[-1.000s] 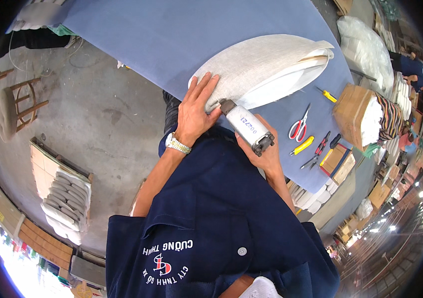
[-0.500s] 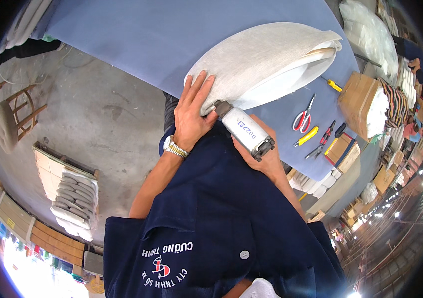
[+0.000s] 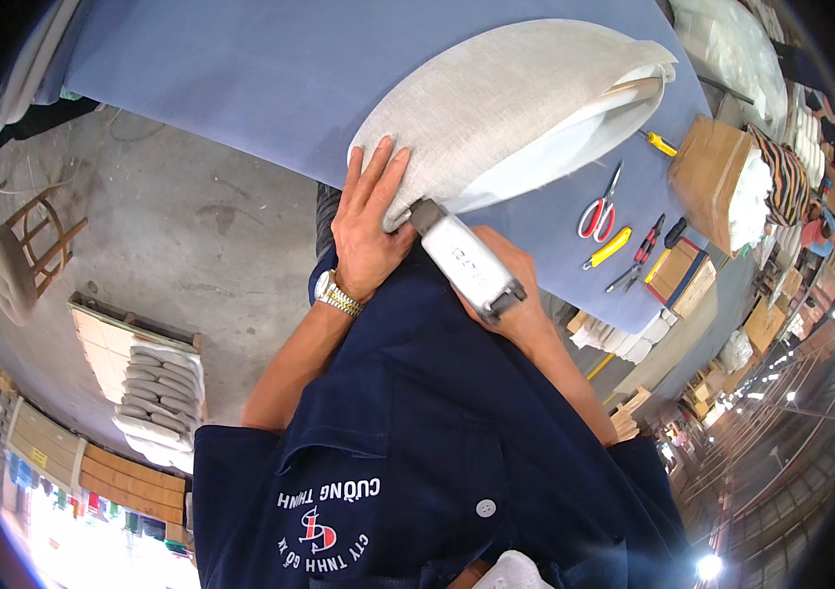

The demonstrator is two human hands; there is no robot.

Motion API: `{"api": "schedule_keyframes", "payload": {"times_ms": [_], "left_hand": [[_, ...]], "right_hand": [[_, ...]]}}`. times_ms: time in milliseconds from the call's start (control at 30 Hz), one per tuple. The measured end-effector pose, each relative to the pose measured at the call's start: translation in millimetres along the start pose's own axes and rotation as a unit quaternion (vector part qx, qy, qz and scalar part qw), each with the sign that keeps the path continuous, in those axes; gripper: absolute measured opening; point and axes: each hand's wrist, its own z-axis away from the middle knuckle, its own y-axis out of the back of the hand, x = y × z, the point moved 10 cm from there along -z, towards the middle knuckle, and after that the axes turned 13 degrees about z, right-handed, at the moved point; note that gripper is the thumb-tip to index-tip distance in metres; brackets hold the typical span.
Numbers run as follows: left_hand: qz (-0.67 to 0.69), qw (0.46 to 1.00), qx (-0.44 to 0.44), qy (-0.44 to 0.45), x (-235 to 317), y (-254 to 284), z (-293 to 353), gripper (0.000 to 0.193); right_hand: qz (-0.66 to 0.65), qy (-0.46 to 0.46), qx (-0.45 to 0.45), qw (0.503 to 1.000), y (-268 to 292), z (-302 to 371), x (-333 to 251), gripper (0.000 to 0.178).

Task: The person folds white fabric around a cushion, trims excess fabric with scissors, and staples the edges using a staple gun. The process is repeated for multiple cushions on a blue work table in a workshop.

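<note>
A beige fabric-covered seat cushion (image 3: 496,98) leans with its near edge at the table's front edge; its pale underside and a thin wooden rim show on the right. My left hand (image 3: 370,221), with a watch on the wrist, grips the cushion's near-left edge. Its fingers lie stretched over the fabric and the thumb is at the rim. In my right hand (image 3: 511,285) is a white staple gun (image 3: 467,260), its dark nose against the cushion's edge beside my left thumb. The gun's body covers most of the right fingers.
On the blue-grey table (image 3: 241,79) lie red-handled scissors (image 3: 598,211), a yellow cutter knife (image 3: 607,247), red-black pliers (image 3: 645,245) and a yellow screwdriver (image 3: 661,143). A cardboard box (image 3: 710,177) and an open wooden box (image 3: 678,280) stand at right. Stacked cushions (image 3: 157,393) and a chair (image 3: 30,245) are at left.
The cushion and both hands sit slightly farther left in view, and the cushion's top faces me a little more. The staple gun's nose stays at the edge. Both grips look the same.
</note>
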Motion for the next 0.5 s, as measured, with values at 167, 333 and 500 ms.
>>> {"api": "schedule_keyframes", "payload": {"times_ms": [167,333,500], "left_hand": [[0.013,1.000,-0.017,0.013,-0.3,-1.4,2.9,0.092],[0.006,1.000,-0.007,0.014,0.7,0.6,2.1,0.092],[-0.011,1.000,-0.008,0.016,2.1,6.5,-5.3,0.089]], "right_hand": [[-0.046,-0.069,-0.046,0.995,-12.3,5.9,13.0,0.046],[-0.062,-0.061,-0.048,0.995,-15.2,4.0,13.2,0.048],[-0.080,0.013,0.016,0.997,-9.9,-3.9,5.7,0.047]]}}
